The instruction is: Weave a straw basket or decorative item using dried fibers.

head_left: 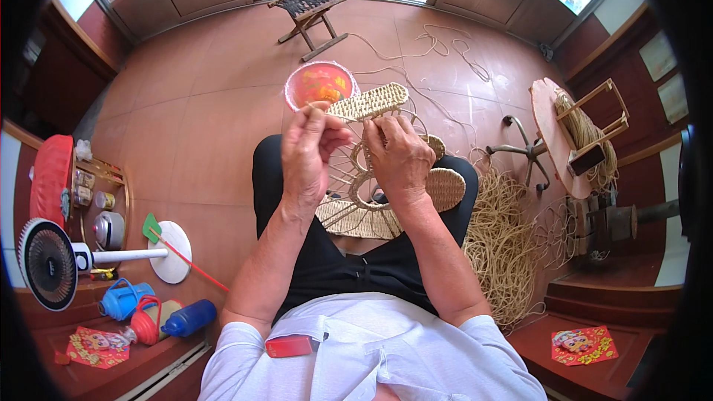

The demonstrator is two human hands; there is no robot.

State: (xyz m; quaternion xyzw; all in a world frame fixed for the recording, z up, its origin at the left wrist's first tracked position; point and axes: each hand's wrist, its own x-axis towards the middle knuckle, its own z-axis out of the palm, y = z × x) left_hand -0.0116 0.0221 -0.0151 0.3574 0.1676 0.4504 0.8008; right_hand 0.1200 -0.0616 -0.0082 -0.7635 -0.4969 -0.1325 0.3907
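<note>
Across my lap rests a round frame (355,167) of thin rods and rings with petal-like panels woven from straw-coloured cord. The far woven panel (368,102) sits between my two hands. My left hand (308,145) is closed in a pinch beside that panel's left end, with what looks like a thin strand of cord at the fingertips. Bent over the panel's near edge, the fingers of my right hand (397,150) grip the woven frame. Another woven panel (448,189) shows right of my right wrist, and one more (356,219) lies below the ring between my forearms.
A red basin (319,85) stands just beyond my left hand. Farther off is a folding stool (310,15). Loose cord (501,245) heaps beside my right knee, and strands trail over the floor. A white fan (52,263) and flasks (189,318) are at left; a wheeled stand (527,148) at right.
</note>
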